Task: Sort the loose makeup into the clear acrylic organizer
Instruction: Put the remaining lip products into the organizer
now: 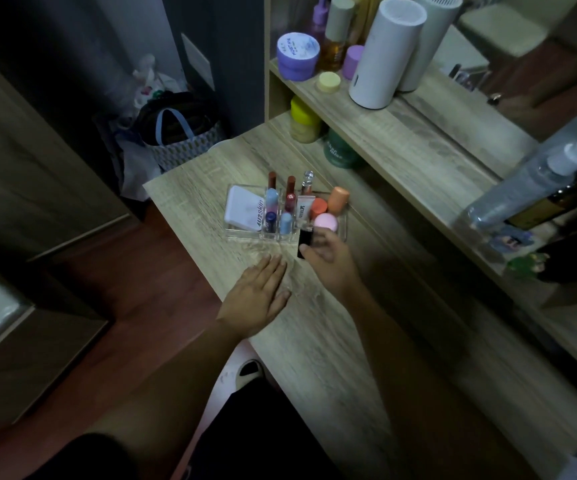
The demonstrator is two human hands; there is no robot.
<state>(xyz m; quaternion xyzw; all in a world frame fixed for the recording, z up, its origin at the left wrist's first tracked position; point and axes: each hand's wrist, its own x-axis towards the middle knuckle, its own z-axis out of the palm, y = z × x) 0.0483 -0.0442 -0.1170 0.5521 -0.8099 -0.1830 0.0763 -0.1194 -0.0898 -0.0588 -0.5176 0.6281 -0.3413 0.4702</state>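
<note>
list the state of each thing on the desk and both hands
organizer: on desk, nearly full
compact: lying flat in left section
lipsticks: upright in slots, capped
pink sponge: in right section
black tube: held at organizer's front edge
right hand: gripping black tube
left hand: flat on desk, empty

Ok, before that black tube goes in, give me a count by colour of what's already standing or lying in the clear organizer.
In the clear acrylic organizer:
Dark red lipstick tubes: 2
Light blue capped tubes: 2
Dark blue capped tube: 1
Orange capped containers: 2
White items: 2, flat compact, squeeze tube
Pink round sponge: 1
Clear-capped tube: 1
Total: 11
</note>
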